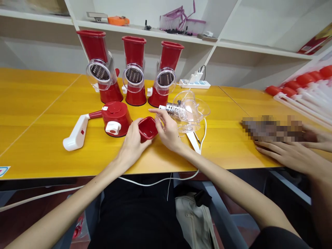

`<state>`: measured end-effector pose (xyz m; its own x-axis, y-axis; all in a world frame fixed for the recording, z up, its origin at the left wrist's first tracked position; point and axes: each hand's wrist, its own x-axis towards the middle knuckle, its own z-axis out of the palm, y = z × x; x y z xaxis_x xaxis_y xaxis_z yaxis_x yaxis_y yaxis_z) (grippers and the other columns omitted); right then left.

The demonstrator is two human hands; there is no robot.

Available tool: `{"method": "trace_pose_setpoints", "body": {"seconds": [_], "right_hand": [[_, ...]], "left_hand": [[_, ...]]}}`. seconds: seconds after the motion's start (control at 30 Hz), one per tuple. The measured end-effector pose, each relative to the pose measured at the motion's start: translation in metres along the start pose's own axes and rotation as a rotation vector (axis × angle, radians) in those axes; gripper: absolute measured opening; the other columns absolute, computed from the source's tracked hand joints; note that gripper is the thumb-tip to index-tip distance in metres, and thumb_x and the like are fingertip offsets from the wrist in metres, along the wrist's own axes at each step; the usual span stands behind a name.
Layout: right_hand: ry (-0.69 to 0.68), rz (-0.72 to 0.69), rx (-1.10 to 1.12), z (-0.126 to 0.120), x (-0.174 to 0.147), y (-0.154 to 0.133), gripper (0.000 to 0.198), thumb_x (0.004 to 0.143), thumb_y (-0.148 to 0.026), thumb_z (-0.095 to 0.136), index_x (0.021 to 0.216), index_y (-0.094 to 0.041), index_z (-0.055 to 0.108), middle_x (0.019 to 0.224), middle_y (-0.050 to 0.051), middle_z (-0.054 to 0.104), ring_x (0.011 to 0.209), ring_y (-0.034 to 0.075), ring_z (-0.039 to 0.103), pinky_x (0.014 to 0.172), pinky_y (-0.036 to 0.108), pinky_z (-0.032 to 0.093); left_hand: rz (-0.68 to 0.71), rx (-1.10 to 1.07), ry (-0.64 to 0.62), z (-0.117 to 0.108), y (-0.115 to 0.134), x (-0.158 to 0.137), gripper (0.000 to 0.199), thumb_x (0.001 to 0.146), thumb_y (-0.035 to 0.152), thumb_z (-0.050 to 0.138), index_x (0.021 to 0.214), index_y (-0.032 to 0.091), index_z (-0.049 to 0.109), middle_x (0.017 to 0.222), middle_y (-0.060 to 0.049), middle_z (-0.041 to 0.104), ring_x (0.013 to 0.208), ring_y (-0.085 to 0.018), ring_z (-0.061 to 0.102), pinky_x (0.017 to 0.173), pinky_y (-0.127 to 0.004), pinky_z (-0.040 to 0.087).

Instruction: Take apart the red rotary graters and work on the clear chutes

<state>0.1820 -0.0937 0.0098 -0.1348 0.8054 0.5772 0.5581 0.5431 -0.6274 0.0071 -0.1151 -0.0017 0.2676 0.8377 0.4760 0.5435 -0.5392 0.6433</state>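
A hollow red plastic food pusher [148, 128], its opening turned up, is in the grip of my left hand [132, 145] above the front of the table. On the pusher's right side is my right hand [168, 131], index finger stretched out and thumb at the rim; whether the thumb presses on it I cannot tell. Left of my hands sits a red grater base [116, 117] with a white knob and a white-handled crank [77, 133]. To the right lie a metal grating drum [173, 109] and a clear plastic grater housing [190, 112].
Three assembled red rotary graters [134, 76] stand along the back. A power strip [195, 84] and white cable [203, 138] are behind and right. Another person's hands [287, 154] rest at the right, near red-topped white parts [304, 81]. Shelves [145, 29] rise behind.
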Motion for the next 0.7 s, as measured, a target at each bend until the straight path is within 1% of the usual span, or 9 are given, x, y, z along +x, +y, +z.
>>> {"method": "trace_pose_setpoints", "body": {"seconds": [0.1, 0.2, 0.3, 0.43, 0.57, 0.7], "right_hand": [[0.049, 0.0, -0.016, -0.002, -0.008, -0.01, 0.049, 0.104, -0.038, 0.029, 0.137, -0.012, 0.052, 0.143, 0.007, 0.049, 0.132, 0.0, 0.053, 0.122, 0.021, 0.052], [0.029, 0.017, -0.024, -0.003, -0.017, -0.014, 0.05, 0.104, -0.038, 0.028, 0.14, -0.011, 0.05, 0.144, 0.008, 0.048, 0.131, 0.0, 0.054, 0.121, 0.022, 0.054], [0.003, 0.061, -0.015, -0.002, -0.022, -0.01, 0.05, 0.104, -0.038, 0.026, 0.139, -0.01, 0.049, 0.14, 0.009, 0.051, 0.13, 0.001, 0.055, 0.122, 0.024, 0.053], [-0.012, 0.094, -0.048, 0.002, -0.023, 0.003, 0.048, 0.103, -0.036, 0.026, 0.136, -0.01, 0.05, 0.136, 0.009, 0.053, 0.13, 0.003, 0.054, 0.121, 0.028, 0.054], [-0.013, 0.09, -0.081, 0.003, -0.022, 0.012, 0.043, 0.099, -0.028, 0.032, 0.133, -0.011, 0.052, 0.133, 0.008, 0.055, 0.125, 0.004, 0.055, 0.119, 0.028, 0.055], [-0.061, 0.089, -0.077, 0.003, -0.024, 0.013, 0.044, 0.099, -0.026, 0.029, 0.135, -0.011, 0.051, 0.133, 0.008, 0.054, 0.128, 0.004, 0.054, 0.121, 0.029, 0.054]], "left_hand": [[0.091, 0.029, -0.02, -0.011, -0.001, -0.011, 0.067, 0.084, 0.018, 0.076, 0.141, 0.02, 0.04, 0.138, -0.016, 0.061, 0.129, -0.029, 0.064, 0.11, -0.049, 0.055], [0.125, 0.029, -0.056, -0.023, -0.003, -0.021, 0.066, 0.085, 0.021, 0.076, 0.141, 0.022, 0.041, 0.138, -0.014, 0.062, 0.126, -0.028, 0.067, 0.106, -0.046, 0.058], [0.155, 0.015, -0.069, -0.031, -0.005, -0.028, 0.066, 0.086, 0.021, 0.075, 0.143, 0.026, 0.041, 0.139, -0.013, 0.062, 0.125, -0.028, 0.068, 0.104, -0.045, 0.061], [0.213, -0.017, -0.104, -0.035, -0.004, -0.033, 0.066, 0.089, 0.022, 0.072, 0.145, 0.029, 0.039, 0.142, -0.012, 0.063, 0.13, -0.028, 0.066, 0.109, -0.046, 0.059], [0.239, -0.066, -0.133, -0.037, -0.002, -0.037, 0.067, 0.091, 0.025, 0.072, 0.148, 0.031, 0.038, 0.144, -0.01, 0.062, 0.135, -0.027, 0.063, 0.112, -0.048, 0.057], [0.224, -0.062, -0.118, -0.038, -0.003, -0.037, 0.064, 0.09, 0.028, 0.074, 0.145, 0.031, 0.043, 0.142, -0.009, 0.063, 0.129, -0.028, 0.066, 0.108, -0.046, 0.059]]}}
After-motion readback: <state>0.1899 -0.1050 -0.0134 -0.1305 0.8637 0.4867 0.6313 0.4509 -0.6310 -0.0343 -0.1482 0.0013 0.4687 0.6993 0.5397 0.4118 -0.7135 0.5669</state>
